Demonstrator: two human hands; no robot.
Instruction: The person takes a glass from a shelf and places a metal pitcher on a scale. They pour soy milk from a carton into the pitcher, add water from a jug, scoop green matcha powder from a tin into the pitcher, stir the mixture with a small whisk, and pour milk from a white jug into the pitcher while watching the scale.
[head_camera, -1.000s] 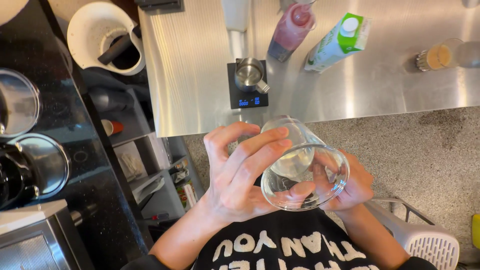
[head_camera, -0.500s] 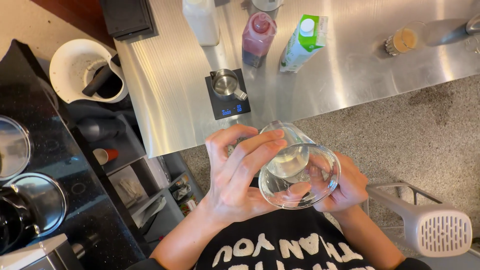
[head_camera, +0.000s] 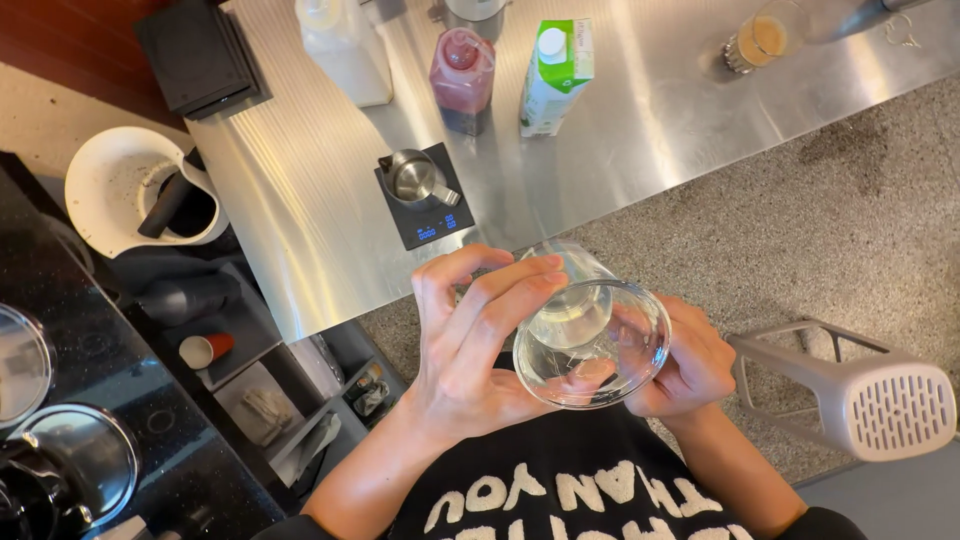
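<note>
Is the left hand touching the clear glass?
Touching. The head view shows the left hand with fingers wrapped across the side of the clear glass.

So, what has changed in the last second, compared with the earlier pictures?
Nothing was let go or taken up. The left hand and right hand still hold the clear glass tilted before the chest. Only the view shifted: the scale with its small metal jug now sits lower and further left in the picture.
</note>
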